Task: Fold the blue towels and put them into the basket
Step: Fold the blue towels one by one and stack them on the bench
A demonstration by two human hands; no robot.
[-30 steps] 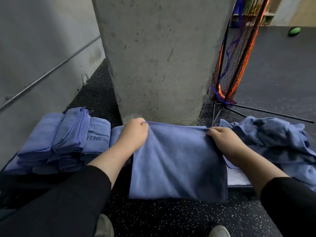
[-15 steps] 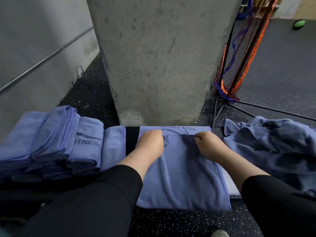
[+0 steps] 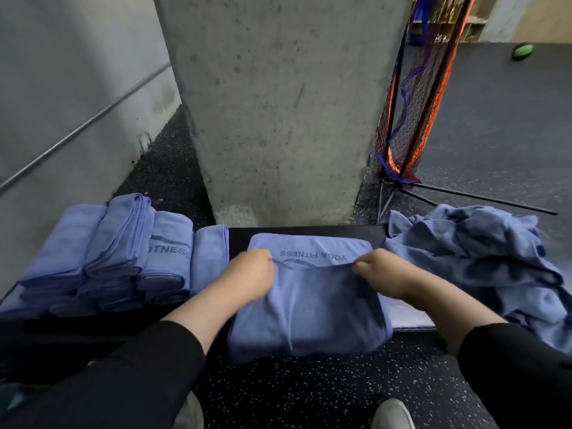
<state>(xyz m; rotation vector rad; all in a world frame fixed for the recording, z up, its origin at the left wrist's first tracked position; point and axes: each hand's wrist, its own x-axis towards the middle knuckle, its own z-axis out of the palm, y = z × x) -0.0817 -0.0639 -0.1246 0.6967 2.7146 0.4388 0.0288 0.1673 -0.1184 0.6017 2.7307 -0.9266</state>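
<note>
1. The left hand (image 3: 250,275) has its fingers curled, pinching the folded-over edge of the blue towel (image 3: 309,308); the right hand (image 3: 379,272) grips that same edge at its other end.
2. The towel lies on the dark tabletop (image 3: 306,232), its near part hanging over the front edge (print reading "YOGA FITNESS" shows on the lower layer).
3. Folded towels (image 3: 123,252) are stacked to the left; a crumpled towel heap (image 3: 483,258) lies to the right.
4. A concrete pillar (image 3: 278,103) stands behind.
</note>
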